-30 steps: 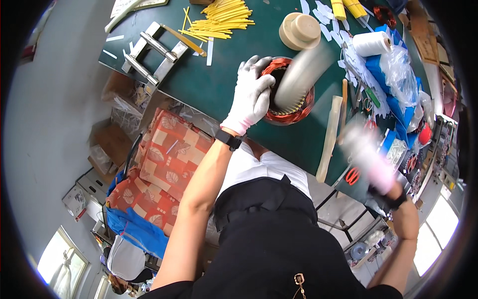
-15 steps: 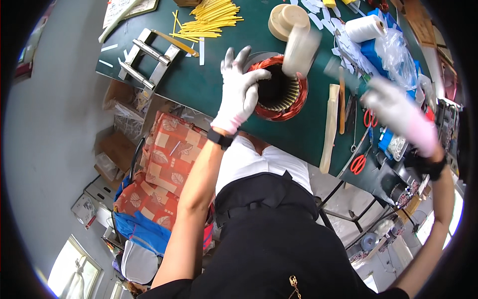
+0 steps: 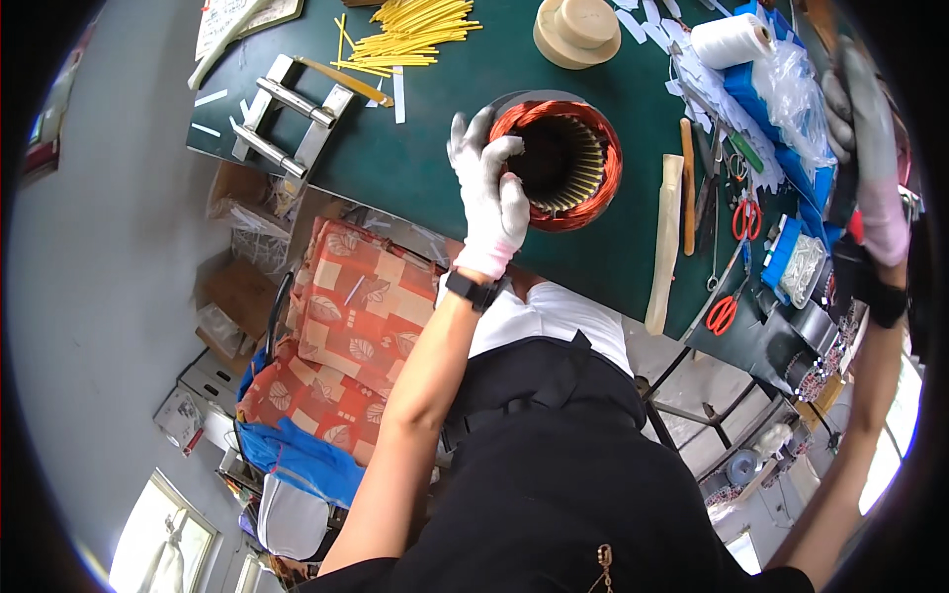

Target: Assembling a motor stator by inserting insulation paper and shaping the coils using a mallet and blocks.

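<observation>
A round motor stator [image 3: 605,188] with copper-red windings and pale yellow slot liners around a dark bore stands on the green table. My left hand [image 3: 487,188], in a white glove with grey fingertips, grips the stator's left rim. Its thumb and index finger curl over the edge of the bore, while other fingers lie along the outside. At the far right, my gloved right hand [image 3: 870,128] is raised beside a blue bin with plastic bags. Its fingers look stretched out, somewhat blurred, and I see nothing held in them.
Right of the stator lie a pale flat stick [image 3: 664,242], a wooden stick [image 3: 688,188] and red-handled scissors [image 3: 746,219]. Beyond are a white thread spool [image 3: 730,40] and white slips. A cream round block [image 3: 577,32], yellow strips [image 3: 405,35] and a metal frame [image 3: 292,117] lie farther left.
My right hand has swung outward to the far right, away from the scissors. A blurred pale shape over the stator's far edge is gone. My left hand stays at the rim.
</observation>
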A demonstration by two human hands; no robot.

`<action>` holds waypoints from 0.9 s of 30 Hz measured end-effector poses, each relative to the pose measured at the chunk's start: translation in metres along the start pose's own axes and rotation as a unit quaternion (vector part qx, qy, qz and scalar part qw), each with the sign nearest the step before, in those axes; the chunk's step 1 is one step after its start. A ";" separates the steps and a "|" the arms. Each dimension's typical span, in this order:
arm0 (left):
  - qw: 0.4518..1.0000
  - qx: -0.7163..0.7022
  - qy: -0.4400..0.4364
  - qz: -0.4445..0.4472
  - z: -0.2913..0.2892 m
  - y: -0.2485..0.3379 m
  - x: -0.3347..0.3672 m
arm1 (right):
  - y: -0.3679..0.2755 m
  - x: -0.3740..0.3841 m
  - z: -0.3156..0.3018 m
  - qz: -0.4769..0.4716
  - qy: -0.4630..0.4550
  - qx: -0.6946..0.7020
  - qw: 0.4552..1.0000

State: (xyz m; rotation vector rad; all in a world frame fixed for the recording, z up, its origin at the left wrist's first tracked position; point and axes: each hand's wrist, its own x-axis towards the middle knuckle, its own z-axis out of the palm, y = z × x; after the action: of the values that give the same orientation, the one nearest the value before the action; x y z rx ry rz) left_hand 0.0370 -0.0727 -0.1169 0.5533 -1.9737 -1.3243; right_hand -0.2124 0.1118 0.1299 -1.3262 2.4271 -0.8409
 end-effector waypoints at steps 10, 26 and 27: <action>0.991 0.117 -0.026 0.054 -0.016 0.007 0.007 | -0.049 0.031 -0.001 0.221 -0.112 0.106 0.963; 0.990 0.026 -0.091 0.101 -0.001 -0.003 0.037 | 0.039 -0.105 0.089 0.346 0.131 0.456 0.809; 0.985 0.033 -0.117 0.121 0.000 -0.003 0.043 | 0.062 -0.150 0.131 0.455 0.150 0.538 0.693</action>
State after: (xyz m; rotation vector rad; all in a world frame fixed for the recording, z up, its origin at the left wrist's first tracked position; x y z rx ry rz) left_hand 0.0080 -0.1026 -0.1066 0.1848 -2.2006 -1.2194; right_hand -0.1099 0.2144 -0.0197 0.4539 1.6879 -1.7191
